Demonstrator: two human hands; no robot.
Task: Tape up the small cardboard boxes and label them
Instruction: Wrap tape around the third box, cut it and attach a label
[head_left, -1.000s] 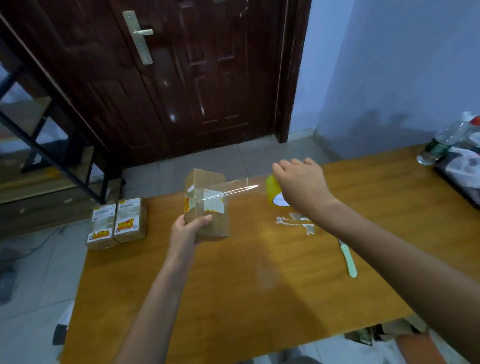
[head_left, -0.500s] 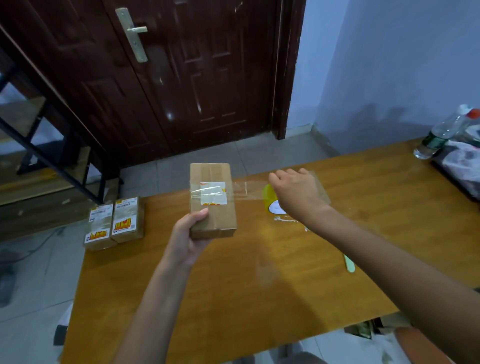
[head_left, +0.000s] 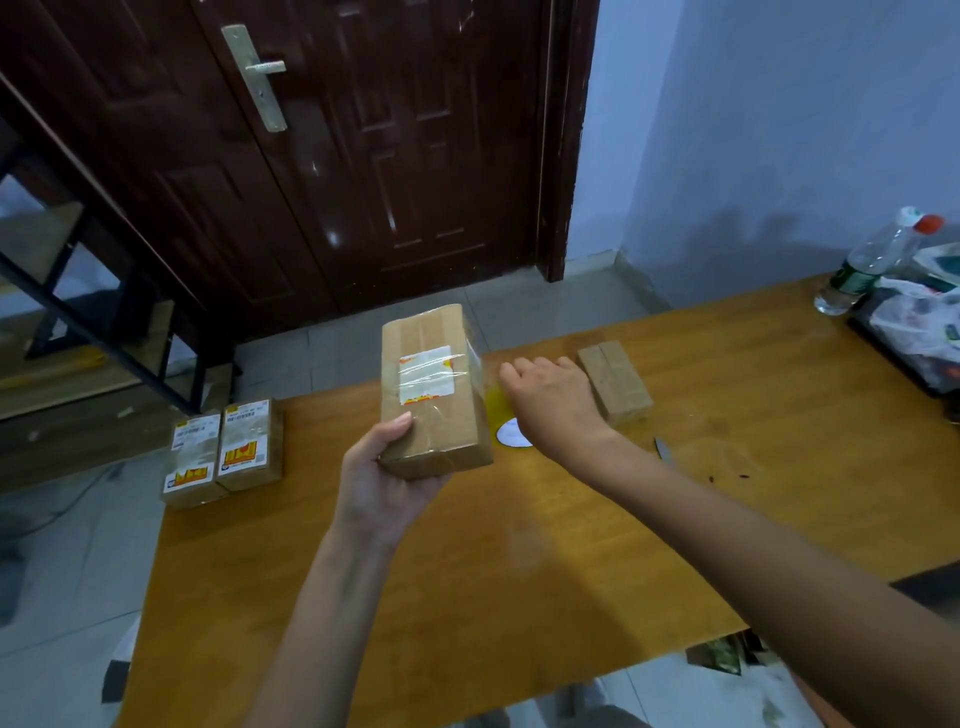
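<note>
Four small cardboard boxes are visible. One box, bearing a white label under clear tape, is held above the counter by the left hand: thumb on the top face near the lower left corner, fingers curled beneath its near end. Two labelled boxes lie side by side, touching, at the counter's far left corner. One plain box, with no label showing on its upper face, lies on the counter just beyond the right hand.

The right hand is seen from the back, fingers curled downward over one yellow tape roll, whose white core shows below the hand. The roll sits just right of the held box; whether the fingers actually grip it cannot be told.

Near the right forearm, one thin blade-like item lies partly hidden. At the far right edge stand two plastic bottles beside one dark tray holding plastic wrapping.
</note>
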